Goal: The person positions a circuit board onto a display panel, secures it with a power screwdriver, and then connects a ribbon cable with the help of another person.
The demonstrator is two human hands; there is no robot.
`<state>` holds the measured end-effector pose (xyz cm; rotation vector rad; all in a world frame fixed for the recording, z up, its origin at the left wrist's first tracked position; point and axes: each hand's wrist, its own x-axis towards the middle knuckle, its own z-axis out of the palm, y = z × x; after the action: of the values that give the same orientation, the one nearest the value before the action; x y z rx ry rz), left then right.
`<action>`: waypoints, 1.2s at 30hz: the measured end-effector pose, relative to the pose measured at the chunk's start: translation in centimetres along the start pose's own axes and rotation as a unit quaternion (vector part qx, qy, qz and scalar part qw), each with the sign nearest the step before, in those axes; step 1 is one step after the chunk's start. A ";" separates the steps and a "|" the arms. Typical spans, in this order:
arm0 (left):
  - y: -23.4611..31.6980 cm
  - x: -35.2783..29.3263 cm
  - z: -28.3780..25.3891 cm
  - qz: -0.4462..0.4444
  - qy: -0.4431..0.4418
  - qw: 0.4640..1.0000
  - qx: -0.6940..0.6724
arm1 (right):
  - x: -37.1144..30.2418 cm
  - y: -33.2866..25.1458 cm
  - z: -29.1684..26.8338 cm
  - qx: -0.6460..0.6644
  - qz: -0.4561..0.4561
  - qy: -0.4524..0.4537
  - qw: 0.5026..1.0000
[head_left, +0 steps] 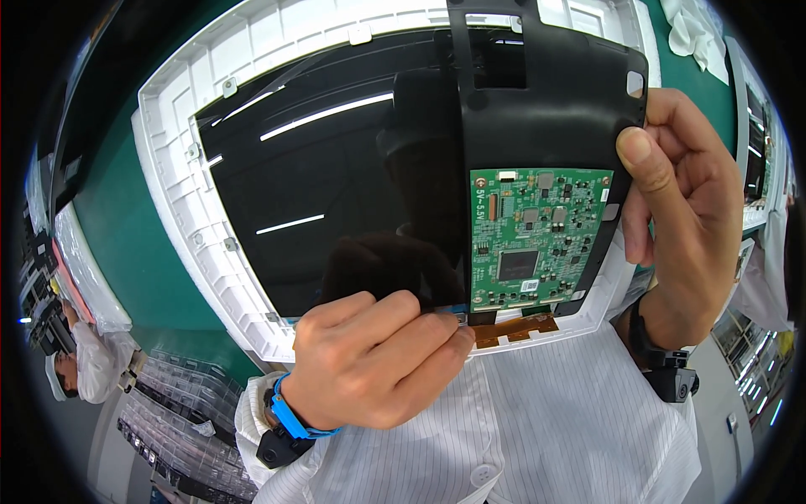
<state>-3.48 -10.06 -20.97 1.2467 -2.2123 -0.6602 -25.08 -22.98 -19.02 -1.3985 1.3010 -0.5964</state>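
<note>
While my right hand (684, 189) clamps the black cover (546, 126) over the right of the white frame (172, 92) and my left hand (378, 361) bunches at the lower screen (336, 185) edge, grip hidden, I mustn't strain the orange ribbon (514, 331).

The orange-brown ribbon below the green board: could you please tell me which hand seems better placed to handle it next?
Probably the left hand: its fingers are close beside the orange-brown ribbon, while the right hand holds the black cover by its right edge.
</note>
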 end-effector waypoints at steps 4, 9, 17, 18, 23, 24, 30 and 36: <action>-0.2 -0.2 0.1 -0.003 -0.002 1.000 -0.003 | -0.1 0.1 0.5 -0.008 0.007 0.021 1.000; 0.2 -0.2 -0.1 0.004 0.000 1.000 0.004 | -0.4 0.2 -0.1 -0.004 -0.004 0.006 1.000; -0.3 0.1 -0.9 -0.014 -0.030 0.999 -0.034 | 0.1 0.0 0.2 -0.044 -0.012 0.012 0.999; -0.2 0.0 -1.0 -0.023 -0.039 0.999 -0.019 | 0.2 0.0 0.1 -0.045 -0.013 0.014 0.999; 0.2 0.3 -1.9 -0.012 -0.074 0.997 0.027 | 0.7 -0.8 -1.0 -0.143 -0.006 -0.021 0.989; 0.8 0.3 -2.7 -0.013 -0.092 0.994 0.053 | 0.8 -1.2 -0.7 -0.171 -0.028 -0.012 0.985; 0.4 0.5 -3.0 0.002 -0.119 0.990 0.069 | 0.9 -1.6 -0.7 -0.250 -0.025 -0.022 0.968; -0.1 3.5 -7.0 -0.075 -0.080 0.992 0.070 | 1.0 -2.4 -0.9 -0.258 -0.015 -0.040 0.965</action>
<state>-0.49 -14.33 -15.11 1.4888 -2.3451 -0.6947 -24.72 -24.61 -16.88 -1.8447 1.4321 -0.2188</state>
